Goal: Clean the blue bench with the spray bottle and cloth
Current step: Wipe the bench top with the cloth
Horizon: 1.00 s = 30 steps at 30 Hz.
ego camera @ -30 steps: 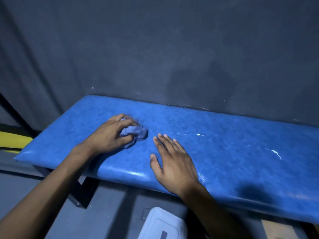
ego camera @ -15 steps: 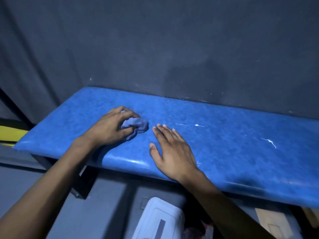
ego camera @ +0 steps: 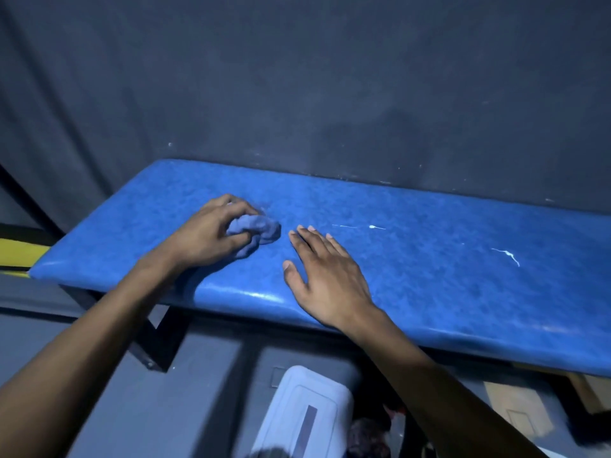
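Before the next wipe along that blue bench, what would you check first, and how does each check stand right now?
1. Crumpled blue cloth held in the left hand: ok, fingers curl round it.
2. Cloth touching the padded blue bench top: ok.
3. Right hand steadying, flat on the bench: ok.
4. White streaks to the right wiped away: not ok.
5. Spray bottle within reach: cannot tell, none in view.
6. Bench wet enough to wipe: cannot tell.
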Available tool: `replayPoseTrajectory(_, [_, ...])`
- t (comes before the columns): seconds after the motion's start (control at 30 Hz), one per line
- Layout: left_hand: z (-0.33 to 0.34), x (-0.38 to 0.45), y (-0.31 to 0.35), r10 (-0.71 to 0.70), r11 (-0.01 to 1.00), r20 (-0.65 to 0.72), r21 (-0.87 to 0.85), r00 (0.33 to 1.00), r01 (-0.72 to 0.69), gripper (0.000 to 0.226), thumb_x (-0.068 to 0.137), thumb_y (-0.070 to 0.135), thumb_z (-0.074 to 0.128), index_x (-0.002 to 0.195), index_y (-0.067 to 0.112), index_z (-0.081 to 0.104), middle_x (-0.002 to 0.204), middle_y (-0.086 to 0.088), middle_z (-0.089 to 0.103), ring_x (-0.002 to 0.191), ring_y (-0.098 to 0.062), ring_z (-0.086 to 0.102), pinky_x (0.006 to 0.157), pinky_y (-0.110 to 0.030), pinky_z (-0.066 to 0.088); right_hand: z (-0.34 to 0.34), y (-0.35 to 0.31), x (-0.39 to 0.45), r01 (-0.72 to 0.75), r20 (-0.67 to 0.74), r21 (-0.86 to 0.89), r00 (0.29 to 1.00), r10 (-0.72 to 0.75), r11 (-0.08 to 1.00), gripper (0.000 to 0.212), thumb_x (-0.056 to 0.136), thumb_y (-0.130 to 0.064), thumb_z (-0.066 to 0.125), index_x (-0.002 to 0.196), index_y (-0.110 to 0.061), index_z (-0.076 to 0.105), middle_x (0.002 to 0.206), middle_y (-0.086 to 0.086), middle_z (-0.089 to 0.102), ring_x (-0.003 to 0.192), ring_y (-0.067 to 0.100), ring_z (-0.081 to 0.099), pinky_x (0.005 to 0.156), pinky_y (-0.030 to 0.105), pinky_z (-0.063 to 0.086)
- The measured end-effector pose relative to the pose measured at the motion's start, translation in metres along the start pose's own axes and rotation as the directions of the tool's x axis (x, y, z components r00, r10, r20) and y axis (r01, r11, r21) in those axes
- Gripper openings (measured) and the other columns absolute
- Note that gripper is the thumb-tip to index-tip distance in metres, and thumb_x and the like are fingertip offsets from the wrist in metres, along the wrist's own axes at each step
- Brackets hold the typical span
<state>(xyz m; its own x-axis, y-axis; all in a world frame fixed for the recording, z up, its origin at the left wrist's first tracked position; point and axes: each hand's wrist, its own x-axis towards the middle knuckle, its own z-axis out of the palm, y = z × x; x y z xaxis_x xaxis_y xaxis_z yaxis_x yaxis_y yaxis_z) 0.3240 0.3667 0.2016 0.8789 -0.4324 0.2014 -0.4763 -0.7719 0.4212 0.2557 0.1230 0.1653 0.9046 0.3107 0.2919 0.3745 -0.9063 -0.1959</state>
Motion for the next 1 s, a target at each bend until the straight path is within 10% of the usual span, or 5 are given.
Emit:
replayPoseTrajectory(0.27, [0.01,0.077,-0.007,-0.172,0.982,-0.094,0.069,0.981,0.179,0.072,0.066,0.055,0.038,0.123,0.019,0.065,0.117,-0.017,0.067,0.123,-0.037,0.054,0.104,-0.042,0.043,0.002,-0.002,0.001,-0.015,-0.022,0.008,1.0,0.015,1.0,0.065,0.098,-0.048,0.03,0.152,-0.015,0.039,0.161,0.004,0.037,0.151,0.016,0.027,0.126,0.036,0.016])
replayPoseTrajectory(0.47, [0.008,0.011,0.011,-0.017,1.0,-0.09,0.005,0.996,0.018,0.054,0.076,0.048,0.048,0.118,0.021,0.069,0.121,-0.002,0.07,0.117,-0.025,0.057,0.102,-0.04,0.046,0.0,0.0,0.0,-0.015,-0.03,0.067,0.999,0.017,0.998,0.064,0.096,-0.048,0.035,0.147,-0.011,0.046,0.156,0.009,0.044,0.147,0.021,0.035,0.124,0.036,0.023])
replayPoseTrajectory(0.67, [-0.012,0.043,-0.037,-0.247,0.962,-0.189,0.069,0.95,0.264,0.053,0.073,0.044,0.05,0.115,0.019,0.069,0.111,-0.017,0.069,0.118,-0.037,0.058,0.097,-0.045,0.048,0.002,-0.003,0.0,-0.023,-0.039,0.056,0.999,0.025,0.998,0.064,0.096,-0.047,0.033,0.146,-0.01,0.046,0.155,0.009,0.044,0.147,0.021,0.034,0.124,0.037,0.023])
replayPoseTrajectory(1.0, [0.012,0.003,0.02,0.016,1.0,-0.091,0.029,0.996,-0.013,0.051,0.082,0.05,0.051,0.124,0.027,0.067,0.127,0.003,0.065,0.126,-0.018,0.053,0.105,-0.038,0.044,-0.008,-0.002,0.0,-0.003,0.008,0.053,1.0,0.002,0.999,0.06,0.1,-0.044,0.033,0.149,-0.011,0.044,0.157,0.008,0.042,0.15,0.02,0.03,0.126,0.036,0.016])
